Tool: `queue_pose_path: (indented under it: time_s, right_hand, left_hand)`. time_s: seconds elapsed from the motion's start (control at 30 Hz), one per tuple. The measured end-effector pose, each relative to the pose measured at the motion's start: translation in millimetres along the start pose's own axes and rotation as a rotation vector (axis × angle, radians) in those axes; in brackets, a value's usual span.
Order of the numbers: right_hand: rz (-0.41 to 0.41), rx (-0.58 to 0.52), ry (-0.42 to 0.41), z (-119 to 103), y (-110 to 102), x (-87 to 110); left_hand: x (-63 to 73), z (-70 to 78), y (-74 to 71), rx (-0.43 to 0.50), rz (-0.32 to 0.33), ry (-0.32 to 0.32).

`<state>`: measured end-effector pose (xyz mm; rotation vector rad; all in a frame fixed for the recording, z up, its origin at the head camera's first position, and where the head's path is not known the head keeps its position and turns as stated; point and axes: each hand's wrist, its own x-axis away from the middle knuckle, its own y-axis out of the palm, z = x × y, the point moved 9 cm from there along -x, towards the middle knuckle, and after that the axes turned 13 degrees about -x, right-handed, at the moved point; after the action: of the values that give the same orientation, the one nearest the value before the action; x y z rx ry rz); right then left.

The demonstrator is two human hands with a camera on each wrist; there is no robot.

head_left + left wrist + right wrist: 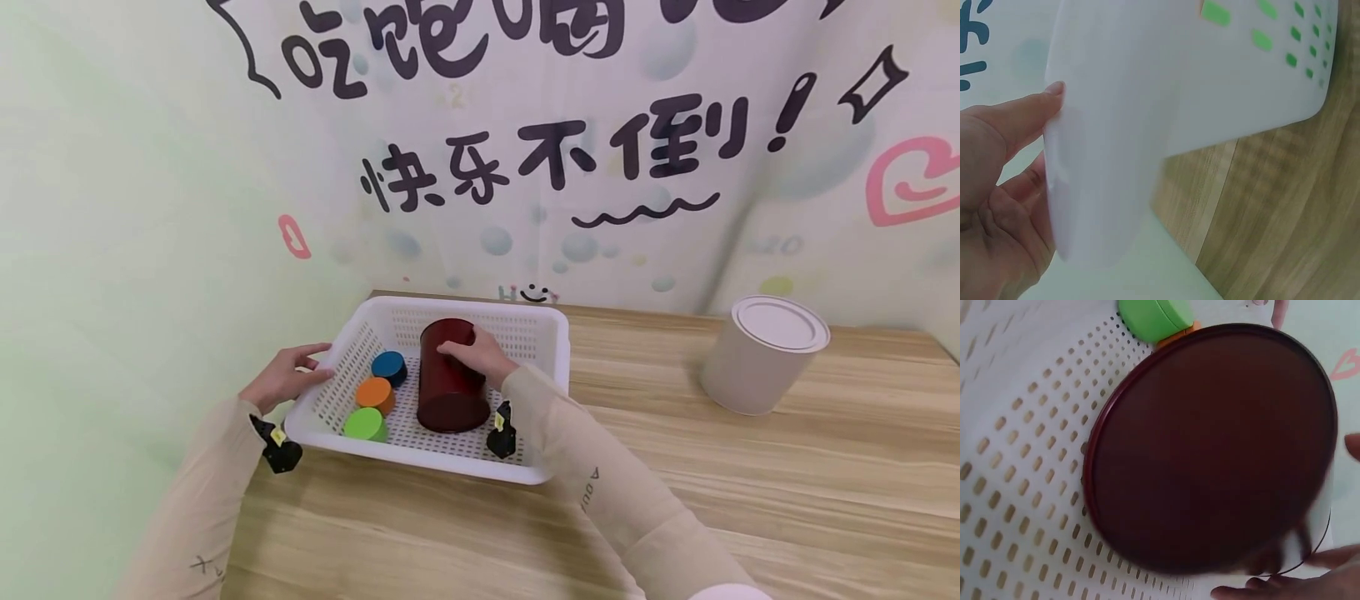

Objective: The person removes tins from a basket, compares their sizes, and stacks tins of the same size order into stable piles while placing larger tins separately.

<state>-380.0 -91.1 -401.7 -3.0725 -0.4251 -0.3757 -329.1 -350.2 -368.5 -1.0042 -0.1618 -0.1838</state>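
Observation:
A white perforated plastic basket sits on the table. My left hand pinches its left rim, thumb on the upper side and fingers beneath, as the left wrist view shows at the basket's edge. Inside lies a dark red can on its side. My right hand grips the can from above and the right, thumb across the top. Its round end fills much of the right wrist view and partly hides the fingers. Left of the can stand blue, orange and green round blocks in a row.
A closed white can stands upright on the wooden table to the right. Behind the table hangs a printed cloth with large dark lettering. A pale green wall surface borders the left side.

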Motion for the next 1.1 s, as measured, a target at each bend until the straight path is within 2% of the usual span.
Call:
queue_pose_path:
  time_s: [0.27,0.47,0.73,0.83,0.93,1.1]
  right_hand:
    - [0.065,-0.010,0.149,17,-11,3.6]
    - [0.023,-0.027,0.195,25,-12,5.5]
    - [0.005,0.033,0.279,27,-13,8.6]
    - [-0.026,0.005,0.277,22,-11,10.3]
    - [-0.068,-0.050,0.226,9,-9,13.2]
    - [-0.114,-0.149,0.142,-22,-15,32.6]
  left_hand:
    - [0.7,2.2,1.9,-0.004,-0.006,-0.001]
    - [-0.1,2.6,2.4,-0.010,-0.008,0.001]
    - [-0.4,2.3,-1.8,-0.022,-0.008,-0.017]
    - [-0.2,1.9,-2.6,-0.015,-0.013,-0.018]
    - [0.0,1.1,-3.5,-0.013,-0.003,-0.020]
    - [2.8,2.0,-1.2,0.002,-0.007,-0.026]
